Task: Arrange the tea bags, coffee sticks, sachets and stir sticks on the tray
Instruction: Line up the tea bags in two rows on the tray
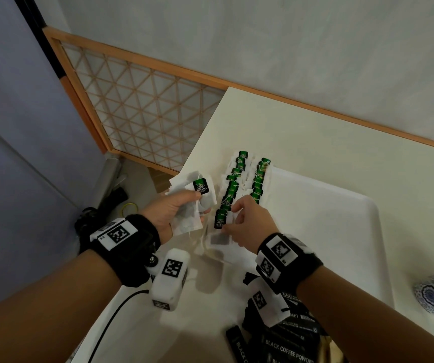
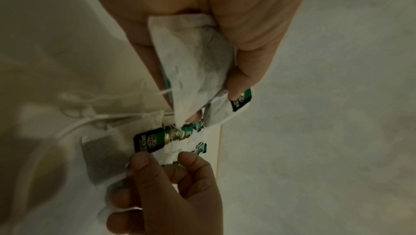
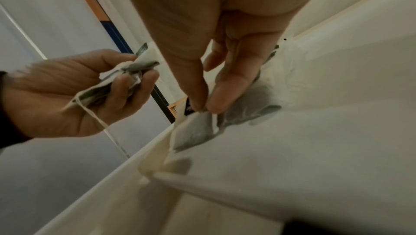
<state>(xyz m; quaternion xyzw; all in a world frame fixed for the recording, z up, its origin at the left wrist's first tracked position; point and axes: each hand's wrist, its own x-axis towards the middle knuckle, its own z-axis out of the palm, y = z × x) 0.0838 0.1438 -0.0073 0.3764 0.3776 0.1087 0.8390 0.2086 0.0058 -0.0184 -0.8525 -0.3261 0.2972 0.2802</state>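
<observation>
Tea bags (image 1: 239, 184) lie in two long rows on the tray (image 1: 341, 218), running away from the person. Right hand (image 1: 247, 218) pinches the nearest bag at the row's near end. Left hand (image 1: 174, 210), beside the tray, grips a spare bunch (image 1: 192, 203).

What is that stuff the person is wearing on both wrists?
Each wrist has a wide black band: left band, right band. White blocks printed with black square-pattern codes sit on both. A white box-shaped gadget hangs below the left wrist, with a thin black cable. No sleeves show.
</observation>
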